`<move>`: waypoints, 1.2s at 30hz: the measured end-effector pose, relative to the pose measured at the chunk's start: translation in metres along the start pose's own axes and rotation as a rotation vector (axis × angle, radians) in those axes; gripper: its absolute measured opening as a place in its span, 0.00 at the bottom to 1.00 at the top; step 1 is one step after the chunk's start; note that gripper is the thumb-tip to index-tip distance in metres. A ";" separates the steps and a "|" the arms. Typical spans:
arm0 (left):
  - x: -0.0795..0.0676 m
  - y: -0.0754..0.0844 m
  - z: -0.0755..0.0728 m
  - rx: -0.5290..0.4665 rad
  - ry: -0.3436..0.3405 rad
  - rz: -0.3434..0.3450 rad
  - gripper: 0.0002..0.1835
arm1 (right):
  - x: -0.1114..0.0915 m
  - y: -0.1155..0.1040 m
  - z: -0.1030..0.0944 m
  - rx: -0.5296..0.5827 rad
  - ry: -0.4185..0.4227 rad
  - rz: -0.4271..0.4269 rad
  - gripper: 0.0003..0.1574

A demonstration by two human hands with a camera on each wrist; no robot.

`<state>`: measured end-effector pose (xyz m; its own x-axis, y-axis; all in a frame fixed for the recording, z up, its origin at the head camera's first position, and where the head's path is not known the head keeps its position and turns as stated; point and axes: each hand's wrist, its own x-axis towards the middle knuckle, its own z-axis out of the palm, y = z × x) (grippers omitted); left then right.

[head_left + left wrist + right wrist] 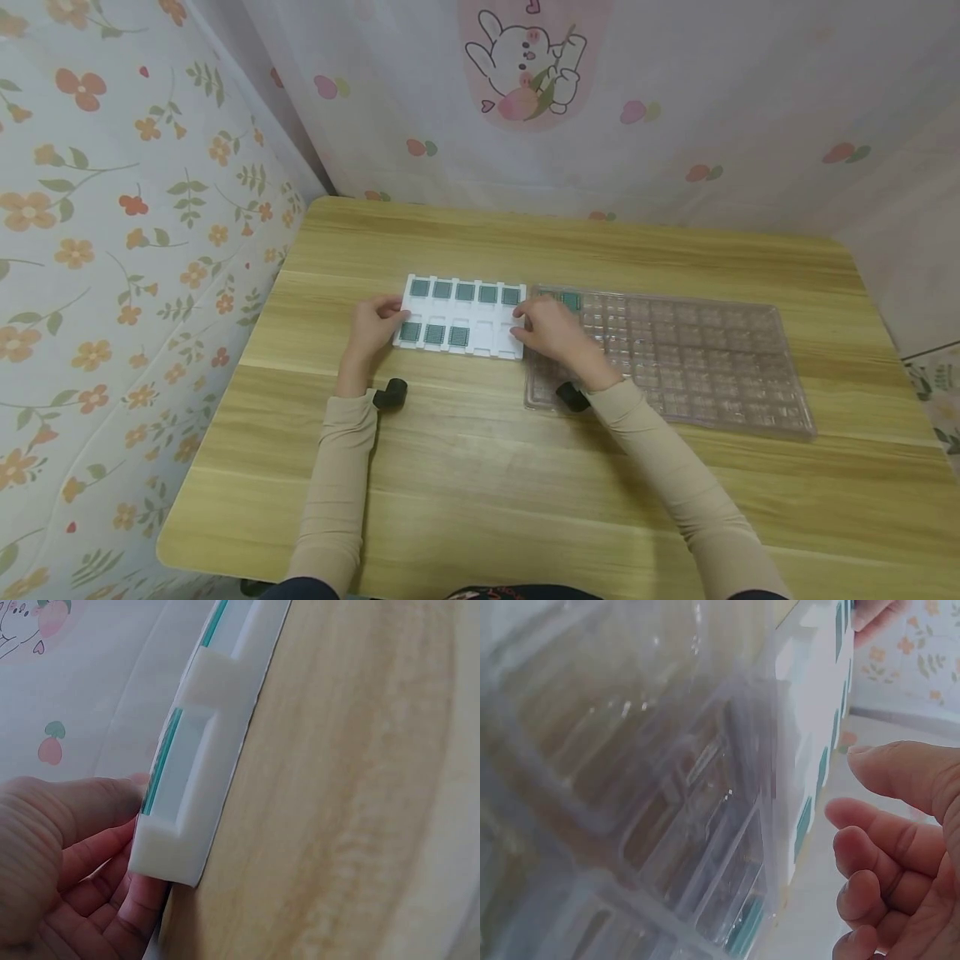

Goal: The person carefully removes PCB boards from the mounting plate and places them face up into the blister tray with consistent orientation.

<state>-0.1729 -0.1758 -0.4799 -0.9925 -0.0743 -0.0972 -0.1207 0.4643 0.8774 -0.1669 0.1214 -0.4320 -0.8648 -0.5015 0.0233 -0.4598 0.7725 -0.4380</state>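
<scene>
A white plastic tray (pixel 450 315) lies on the table with small green square chips (pixel 465 292) along its far row. Its near row has three more chips (pixel 433 333) at the left and bare white pockets at the right. My left hand (pixel 371 329) pinches the tray's left end, thumb at the top edge and fingers against the side. Over the tray's right end is my right hand (pixel 551 327); its thumb (pixel 892 769) and loosely curled fingers stand apart with nothing between them. Beside the white tray lies a clear compartment tray (pixel 697 358), partly covered by my right hand and forearm.
Green chips (pixel 572 301) sit in the clear tray's far left corner. Black wrist mounts (pixel 392 393) are on both wrists. The wood-grain table (pixel 465 483) meets a printed curtain (pixel 675 108) at the back and a floral one (pixel 135 292) at the left.
</scene>
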 end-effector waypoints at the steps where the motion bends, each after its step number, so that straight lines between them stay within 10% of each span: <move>1: 0.000 0.000 0.000 -0.004 0.000 -0.004 0.17 | 0.000 -0.001 0.001 -0.001 -0.002 0.000 0.16; 36: 0.002 -0.003 0.000 0.024 -0.005 -0.007 0.17 | 0.013 -0.033 0.022 0.033 -0.058 -0.055 0.16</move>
<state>-0.1746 -0.1769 -0.4829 -0.9918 -0.0733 -0.1052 -0.1276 0.4845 0.8654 -0.1591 0.0807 -0.4371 -0.8247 -0.5655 -0.0039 -0.4985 0.7302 -0.4672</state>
